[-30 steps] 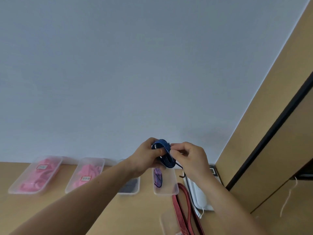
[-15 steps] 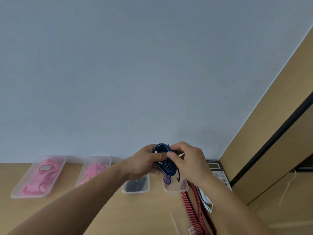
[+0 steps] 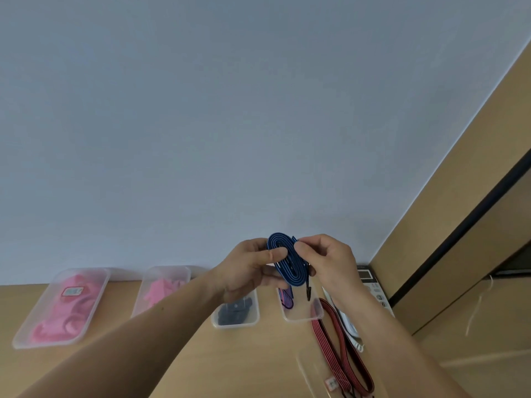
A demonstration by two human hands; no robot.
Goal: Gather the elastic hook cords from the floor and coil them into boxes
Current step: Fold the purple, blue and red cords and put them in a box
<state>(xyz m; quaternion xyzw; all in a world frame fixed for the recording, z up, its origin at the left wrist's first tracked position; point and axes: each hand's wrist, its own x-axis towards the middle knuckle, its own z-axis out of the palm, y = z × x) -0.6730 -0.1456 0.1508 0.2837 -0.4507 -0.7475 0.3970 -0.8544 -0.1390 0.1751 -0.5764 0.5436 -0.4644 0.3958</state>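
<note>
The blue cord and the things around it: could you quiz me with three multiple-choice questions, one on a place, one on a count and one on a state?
1. Where does the red striped cord lie?
A. Draped over the person's arm
B. On the table, at the right
C. Hung on the wall

2. How many clear boxes hold pink cords?
A. Two
B. None
C. Five

3. How is the blue cord now?
A. Stretched straight on the floor
B. Packed in a box
C. Coiled in loops, held by both hands

Answers:
1 B: it lies on the bare wood beside the box with the purple cord.
2 A: the leftmost box and the second box show pink.
3 C: the left hand grips the coil and the right hand pinches its top.
</note>
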